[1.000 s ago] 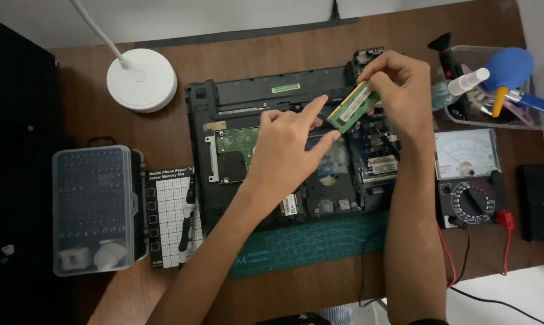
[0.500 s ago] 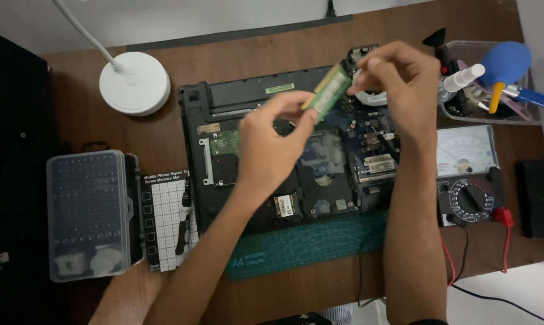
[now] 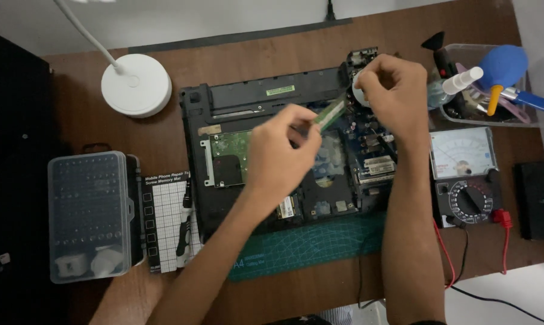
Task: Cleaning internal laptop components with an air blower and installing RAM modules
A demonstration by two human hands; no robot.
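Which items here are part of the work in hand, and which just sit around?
In hand: green memory module, held between left hand and right hand; opened laptop; cutting mat.

Lying about: lamp base, screwdriver bit case, screw mat, analog multimeter, tool tray.

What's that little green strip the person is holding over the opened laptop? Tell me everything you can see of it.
The green strip looks like a thin, narrow circuit board, green with a paler label along its face. It is lifted above the opened laptop, tilted, its upper end toward the right hand. The left hand pinches its lower end; the right hand's fingers meet its upper end. Motion blur hides its finer parts.
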